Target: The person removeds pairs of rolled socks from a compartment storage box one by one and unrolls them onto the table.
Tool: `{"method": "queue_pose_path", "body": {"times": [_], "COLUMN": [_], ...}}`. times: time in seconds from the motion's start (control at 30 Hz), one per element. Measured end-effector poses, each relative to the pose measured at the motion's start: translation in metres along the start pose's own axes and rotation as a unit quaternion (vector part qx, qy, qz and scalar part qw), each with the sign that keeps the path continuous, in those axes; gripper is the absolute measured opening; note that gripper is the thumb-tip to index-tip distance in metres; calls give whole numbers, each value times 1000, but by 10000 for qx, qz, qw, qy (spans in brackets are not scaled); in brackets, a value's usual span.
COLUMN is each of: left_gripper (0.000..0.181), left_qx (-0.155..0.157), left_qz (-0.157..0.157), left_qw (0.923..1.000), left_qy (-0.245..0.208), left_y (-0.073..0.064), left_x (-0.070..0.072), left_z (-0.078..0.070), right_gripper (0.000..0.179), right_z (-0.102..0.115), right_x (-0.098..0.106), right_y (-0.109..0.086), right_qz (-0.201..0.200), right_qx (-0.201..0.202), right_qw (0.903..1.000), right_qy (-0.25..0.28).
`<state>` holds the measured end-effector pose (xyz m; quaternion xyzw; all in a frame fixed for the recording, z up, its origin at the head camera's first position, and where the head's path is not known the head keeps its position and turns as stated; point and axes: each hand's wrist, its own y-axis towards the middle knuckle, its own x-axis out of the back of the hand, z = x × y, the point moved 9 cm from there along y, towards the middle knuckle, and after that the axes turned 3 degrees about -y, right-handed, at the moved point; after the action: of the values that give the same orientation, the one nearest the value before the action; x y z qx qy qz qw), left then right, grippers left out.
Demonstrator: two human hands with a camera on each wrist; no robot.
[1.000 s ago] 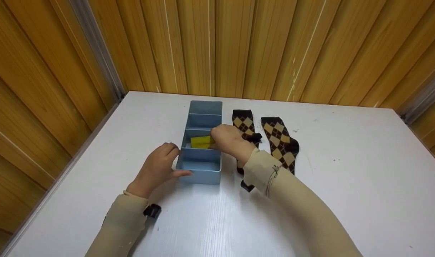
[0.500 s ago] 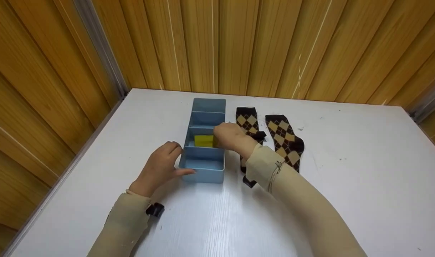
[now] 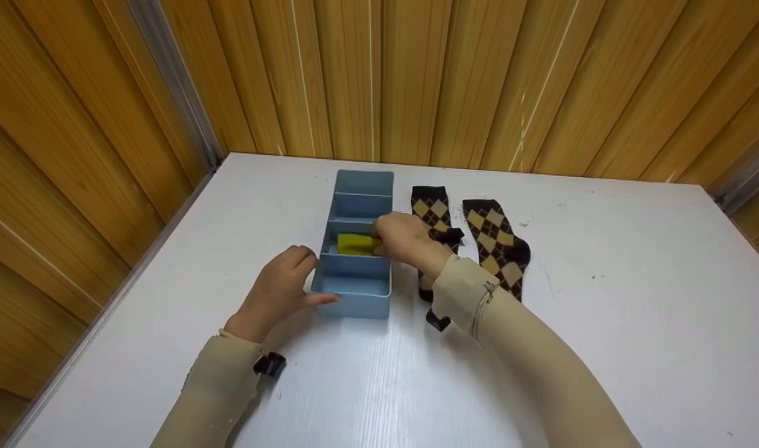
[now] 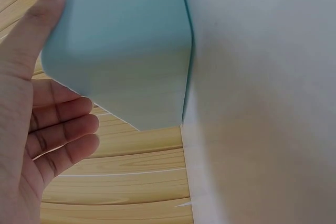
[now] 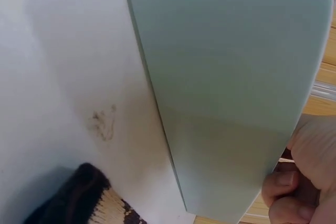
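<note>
A long blue divided storage box point(image 3: 354, 306) stands on the white table with several compartments in a row. In the second compartment from the near end lies a flat yellow rectangular piece point(image 3: 353, 244), its exact kind unclear. My right hand point(image 3: 404, 235) reaches over the box's right wall and pinches the right end of this piece; the fingertips are partly hidden. My left hand point(image 3: 281, 283) holds the box's near left corner, thumb point(image 4: 44, 11) on the front wall, other fingers along the left side. In the right wrist view, curled fingers point(image 5: 286, 192) show beyond the box's rim.
Two brown-and-tan argyle socks lie flat right of the box: one sock point(image 3: 430, 208) is partly under my right wrist, the other sock point(image 3: 496, 239) farther right. Wood-patterned panels point(image 3: 417, 81) rise behind the table's far edge.
The yellow piece has turned from slightly tilted to nearly level in its compartment, with my right hand staying at its right end. My left hand keeps its hold on the box corner.
</note>
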<state>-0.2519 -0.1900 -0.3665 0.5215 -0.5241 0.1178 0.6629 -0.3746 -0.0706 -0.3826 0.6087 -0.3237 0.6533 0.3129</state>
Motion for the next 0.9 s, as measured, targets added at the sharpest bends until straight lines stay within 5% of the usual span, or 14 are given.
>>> {"method": "queue_pose_path", "body": {"times": [0.9], "left_gripper": [59], "left_qx": [-110], "left_qz": [-64], "left_qw": [9999], "left_qy": [-107], "left_y": [0], "left_x": [0], "left_z": [-1], "right_gripper": [14], "right_z": [1], "right_x": [14], "right_y": [3], "right_qz": [-336], "right_qx": [-346], "right_qw": [9970], "right_qy": [612]}}
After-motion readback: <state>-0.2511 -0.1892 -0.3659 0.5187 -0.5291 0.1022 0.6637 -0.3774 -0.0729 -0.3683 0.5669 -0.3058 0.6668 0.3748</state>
